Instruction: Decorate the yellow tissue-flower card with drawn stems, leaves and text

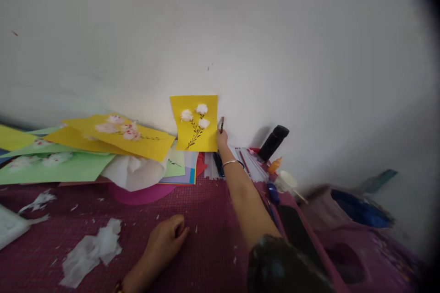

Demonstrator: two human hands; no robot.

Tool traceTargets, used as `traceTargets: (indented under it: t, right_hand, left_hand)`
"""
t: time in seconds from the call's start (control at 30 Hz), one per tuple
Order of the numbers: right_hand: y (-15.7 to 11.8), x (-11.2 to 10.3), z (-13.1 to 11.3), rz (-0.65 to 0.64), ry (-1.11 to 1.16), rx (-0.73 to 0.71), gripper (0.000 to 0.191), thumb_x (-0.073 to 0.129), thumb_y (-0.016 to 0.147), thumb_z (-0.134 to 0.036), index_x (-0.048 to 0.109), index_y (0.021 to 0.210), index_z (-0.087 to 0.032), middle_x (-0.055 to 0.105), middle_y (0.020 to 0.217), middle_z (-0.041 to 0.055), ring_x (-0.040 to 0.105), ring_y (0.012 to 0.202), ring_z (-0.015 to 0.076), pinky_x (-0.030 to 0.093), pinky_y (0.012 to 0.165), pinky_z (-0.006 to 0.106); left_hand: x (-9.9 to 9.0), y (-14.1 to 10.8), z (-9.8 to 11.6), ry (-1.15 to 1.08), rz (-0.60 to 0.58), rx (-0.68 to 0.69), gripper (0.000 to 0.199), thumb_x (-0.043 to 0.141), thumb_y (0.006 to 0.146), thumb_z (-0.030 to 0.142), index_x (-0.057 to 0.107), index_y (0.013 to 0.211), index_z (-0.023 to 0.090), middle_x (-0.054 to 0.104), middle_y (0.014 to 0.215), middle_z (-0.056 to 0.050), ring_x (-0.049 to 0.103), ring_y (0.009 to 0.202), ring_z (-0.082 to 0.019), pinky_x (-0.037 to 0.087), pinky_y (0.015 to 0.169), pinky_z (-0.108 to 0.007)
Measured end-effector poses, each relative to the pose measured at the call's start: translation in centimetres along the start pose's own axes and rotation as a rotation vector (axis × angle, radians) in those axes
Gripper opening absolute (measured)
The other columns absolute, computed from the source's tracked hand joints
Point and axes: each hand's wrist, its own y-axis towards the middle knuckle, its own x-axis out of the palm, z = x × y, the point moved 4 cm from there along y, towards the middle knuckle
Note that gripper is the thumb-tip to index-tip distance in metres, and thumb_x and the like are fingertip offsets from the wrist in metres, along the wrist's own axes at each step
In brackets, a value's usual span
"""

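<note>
Long axis upright, the yellow card (195,123) stands ahead, the right hand (222,138) at its edge gripping a pen (222,123), the left hand (167,236) farther off, loosely fisted.

Single head-worn view, facing forward and down, table (209,247) close below, wall (275,46) ahead

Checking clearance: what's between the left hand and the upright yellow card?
Head view: from left hand to yellow card, mostly bare tablecloth, then coloured sheets.

The upright card (193,123) is yellow with white blooms (202,109) and dark leafy stems (195,136); the table (209,247) shows fine maroon checks.
</note>
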Motion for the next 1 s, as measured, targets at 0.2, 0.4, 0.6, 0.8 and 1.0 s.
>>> traceTargets:
  t: [0.2,0.4,0.6,0.8,1.0]
  right_hand:
    - [-1.0,-3.6,-4.1,0.125,0.066,0.0,0.022,0.057,0.098,-0.031,0.066,0.107,-0.014,0.071,0.109,0.0079,0.067,0.099,0.0196,0.056,0.09,0.039]
    - [-4.2,-11.9,-8.4,0.222,0.138,-0.042,0.015,0.045,0.087,-0.026,0.058,0.089,-0.019,0.07,0.093,0.0052,0.064,0.09,0.0186,0.051,0.084,0.031]
    - [-14.2,-17.9,-7.6,0.126,0.198,0.052,0.009,0.048,0.081,-0.032,0.051,0.084,-0.023,0.063,0.081,0.0017,0.061,0.077,0.0181,0.054,0.076,0.031]
    - [-27.9,-20.3,-4.0,-0.052,0.256,0.216,0.021,0.056,0.079,-0.043,0.049,0.085,-0.024,0.059,0.078,-0.0003,0.057,0.071,0.0161,0.054,0.072,0.031]
    - [-36.4,-21.8,-1.9,-0.138,0.199,0.346,0.027,0.061,0.074,-0.046,0.053,0.084,-0.022,0.057,0.078,-0.0019,0.054,0.07,0.0127,0.049,0.07,0.026]
  left_hand:
    - [-0.1,0.1,0.0,-0.269,0.176,0.078,0.029,0.052,0.074,0.039,0.036,0.057,0.022,0.044,0.055,0.002,0.039,0.054,-0.014,0.023,0.057,-0.029]
    - [-4.0,-1.2,0.5,-0.447,0.407,0.114,0.042,0.05,0.083,0.055,0.039,0.059,0.022,0.041,0.058,0.003,0.041,0.059,-0.014,0.034,0.059,-0.028]
    - [-8.4,-4.1,2.3,-0.976,0.51,-0.036,0.046,0.06,0.083,0.06,0.049,0.108,0.023,0.062,0.098,-0.004,0.062,0.083,-0.018,0.053,0.069,-0.031]
    - [-6.8,-8.5,4.7,-1.222,0.105,-0.108,0.059,0.052,0.088,0.06,0.043,0.134,0.024,0.07,0.107,-0.01,0.069,0.077,-0.019,0.056,0.062,-0.031]
    - [-4.2,-14.1,2.7,-1.014,0.225,-0.224,0.053,0.065,0.08,0.037,0.051,0.128,0.022,0.074,0.101,-0.008,0.072,0.085,-0.024,0.059,0.073,-0.037]
